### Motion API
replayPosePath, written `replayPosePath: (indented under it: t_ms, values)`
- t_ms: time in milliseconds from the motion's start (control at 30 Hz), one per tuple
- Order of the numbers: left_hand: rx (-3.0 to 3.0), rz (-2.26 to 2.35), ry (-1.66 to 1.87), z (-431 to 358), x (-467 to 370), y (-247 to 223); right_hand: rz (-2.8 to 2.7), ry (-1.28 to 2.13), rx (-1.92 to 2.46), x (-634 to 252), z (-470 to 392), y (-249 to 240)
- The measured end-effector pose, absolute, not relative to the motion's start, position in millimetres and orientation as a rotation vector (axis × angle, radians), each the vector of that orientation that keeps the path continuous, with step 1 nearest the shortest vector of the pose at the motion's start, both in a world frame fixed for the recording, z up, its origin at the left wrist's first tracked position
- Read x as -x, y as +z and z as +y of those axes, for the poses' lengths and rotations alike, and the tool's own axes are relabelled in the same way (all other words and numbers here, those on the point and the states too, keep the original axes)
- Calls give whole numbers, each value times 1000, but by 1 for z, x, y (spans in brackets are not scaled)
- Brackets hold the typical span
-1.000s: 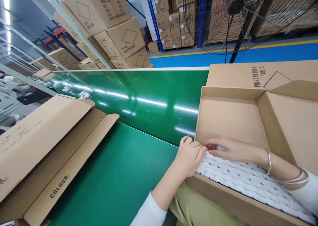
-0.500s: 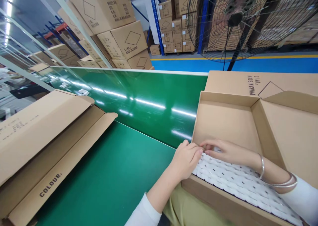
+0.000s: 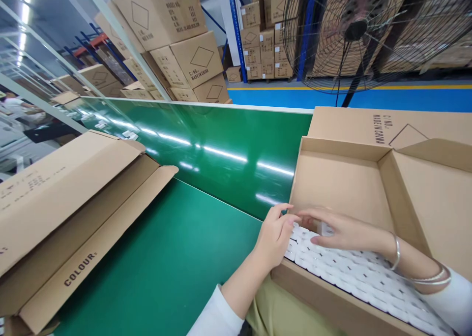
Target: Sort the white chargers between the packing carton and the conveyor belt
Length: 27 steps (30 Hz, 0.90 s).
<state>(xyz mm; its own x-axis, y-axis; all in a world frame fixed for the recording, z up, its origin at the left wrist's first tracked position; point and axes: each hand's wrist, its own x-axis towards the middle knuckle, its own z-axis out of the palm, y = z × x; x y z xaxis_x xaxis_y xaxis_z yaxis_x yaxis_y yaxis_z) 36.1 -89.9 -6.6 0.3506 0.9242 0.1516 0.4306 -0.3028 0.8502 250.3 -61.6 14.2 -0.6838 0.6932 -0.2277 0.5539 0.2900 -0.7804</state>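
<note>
Small white glossy pieces [image 3: 354,267] lie in tight rows along the near side of an open cardboard box [image 3: 405,203]. My left hand [image 3: 273,237] is at the box's left edge, at the end of the rows. Its index finger and thumb are apart, with nothing visible between them. My right hand [image 3: 342,231] reaches over the rows from the right, palm down, with thumb and fingers apart. A white piece shows between thumb and fingers; whether it is held or resting in the box cannot be told. The right fingertips are close to the left ones and partly blurred.
Another open carton [image 3: 73,203] marked "COLOUR" stands at the left on the green table [image 3: 158,257]. A green conveyor belt [image 3: 221,144] runs behind. Beyond it are stacked cartons [image 3: 184,55] and a large floor fan [image 3: 354,31].
My fingertips have moved slightly apart. The right thumb has shifted down over the rows and away from the fingers; the left index finger has stretched out. The view has shifted slightly.
</note>
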Motion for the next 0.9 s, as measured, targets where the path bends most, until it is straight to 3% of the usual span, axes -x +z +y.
replayPosePath:
  t_ms: [467, 900]
  values:
    - [-2248, 1404, 450, -90, -37, 10, -2402, 1354, 1166, -249, -59, 15]
    - [-2359, 1399, 417, -88, -39, 7, -2475, 1341, 1146, -250, -60, 13]
